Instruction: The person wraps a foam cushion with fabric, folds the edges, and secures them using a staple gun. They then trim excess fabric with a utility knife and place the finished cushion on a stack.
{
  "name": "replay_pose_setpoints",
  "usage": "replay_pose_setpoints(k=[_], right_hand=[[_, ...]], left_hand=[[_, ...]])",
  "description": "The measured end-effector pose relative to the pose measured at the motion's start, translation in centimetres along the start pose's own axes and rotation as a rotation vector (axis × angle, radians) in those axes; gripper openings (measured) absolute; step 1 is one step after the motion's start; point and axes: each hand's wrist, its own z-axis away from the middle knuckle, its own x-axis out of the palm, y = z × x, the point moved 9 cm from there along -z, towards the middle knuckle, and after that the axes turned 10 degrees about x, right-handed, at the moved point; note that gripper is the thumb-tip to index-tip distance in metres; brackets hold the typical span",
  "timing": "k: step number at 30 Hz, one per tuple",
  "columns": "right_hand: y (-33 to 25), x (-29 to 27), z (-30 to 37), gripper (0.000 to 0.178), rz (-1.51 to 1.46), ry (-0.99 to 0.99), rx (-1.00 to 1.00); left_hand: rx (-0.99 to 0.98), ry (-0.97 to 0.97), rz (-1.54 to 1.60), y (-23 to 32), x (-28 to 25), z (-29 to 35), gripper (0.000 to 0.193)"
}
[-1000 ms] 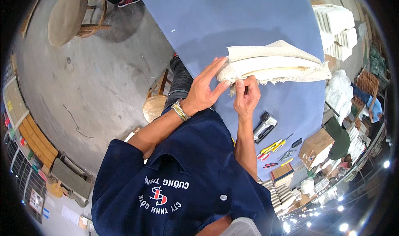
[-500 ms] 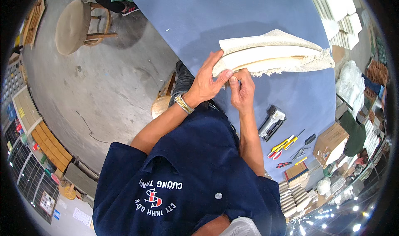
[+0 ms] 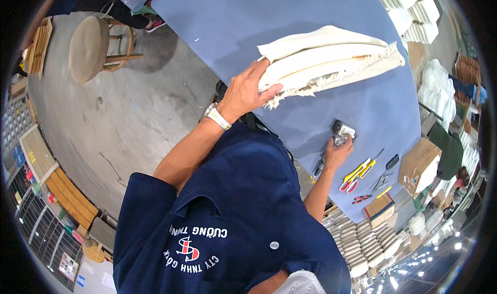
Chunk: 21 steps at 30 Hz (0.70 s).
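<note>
A pale, padded piece wrapped in cream woven fabric (image 3: 321, 48) with frayed edges stands tilted over the blue table (image 3: 217, 27). My left hand (image 3: 242, 93) grips its near left end, with the thumb on the near side and the fingers partly hidden behind. On the table to the right, my right hand (image 3: 338, 153) is closed round a silver and black staple gun (image 3: 341, 131). Part of the tool is hidden by the palm and fingers.
Yellow-handled scissors (image 3: 368, 165), red-handled cutters (image 3: 349, 184), pliers (image 3: 382, 181) and a black object (image 3: 392, 162) lie right of the staple gun. A cardboard box (image 3: 420, 164) stands beyond the table's right edge. A round stool (image 3: 89, 49) stands at the left.
My right hand has let go of the fabric edge and moved down right onto the staple gun. My left hand still holds the padded piece, which has shifted slightly left and away.
</note>
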Motion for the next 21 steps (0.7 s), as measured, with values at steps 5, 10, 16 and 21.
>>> replay_pose_setpoints(k=[5, 10, 16, 21], right_hand=[[-1.2, 0.0, -2.0, 0.088, -0.017, 0.029, -0.005], [-5.3, -4.2, -1.2, 0.071, -0.538, -0.324, 0.027], [-25.3, -11.3, 9.9, 0.057, -0.532, -0.498, -0.581], [-29.8, -9.7, 12.5, 0.061, -0.525, -0.618, -0.626]], left_hand=[[-0.015, -0.04, -0.012, -0.4, -0.2, -0.5, 0.067], [0.042, -0.018, -0.089, -0.1, -0.3, -0.3, 0.066], [0.073, -0.02, -0.123, 0.0, 0.2, -0.1, 0.067], [0.078, -0.101, -0.06, 0.2, 0.5, 0.1, 0.075]])
